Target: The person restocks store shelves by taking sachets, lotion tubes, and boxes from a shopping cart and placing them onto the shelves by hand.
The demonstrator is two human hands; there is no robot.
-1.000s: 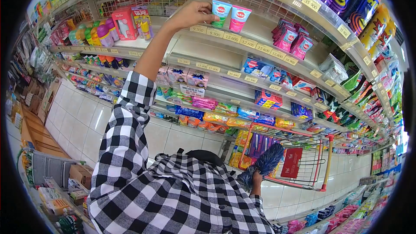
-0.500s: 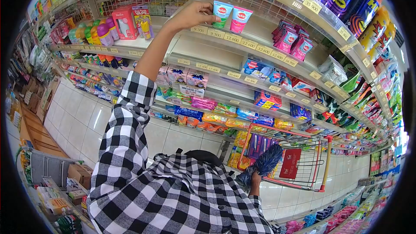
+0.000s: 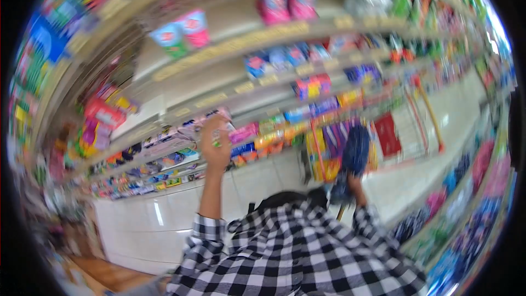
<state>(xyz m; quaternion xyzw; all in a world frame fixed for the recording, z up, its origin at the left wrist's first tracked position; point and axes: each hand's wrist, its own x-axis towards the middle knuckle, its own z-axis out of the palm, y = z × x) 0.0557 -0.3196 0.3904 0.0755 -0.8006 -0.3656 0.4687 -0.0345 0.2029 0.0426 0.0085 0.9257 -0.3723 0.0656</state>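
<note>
My left hand is raised in front of the lower shelves, blurred by motion. Its fingers look loosely curved and apart, with no item visible in them. Two lotion tubes, one blue and green and one pink, stand side by side on the upper shelf, up and left of that hand. In my right hand is a dark blue fluffy duster, its head pointing up in front of the shopping cart.
A shopping cart with a red panel stands at the right beside the shelves. Pink packs sit farther along the upper shelf. Coloured packets line the lower shelves. Another stocked shelf runs along the lower right.
My left hand has let go of the blue and green tube and dropped away from the upper shelf. The view has turned, and the duster is held more upright.
</note>
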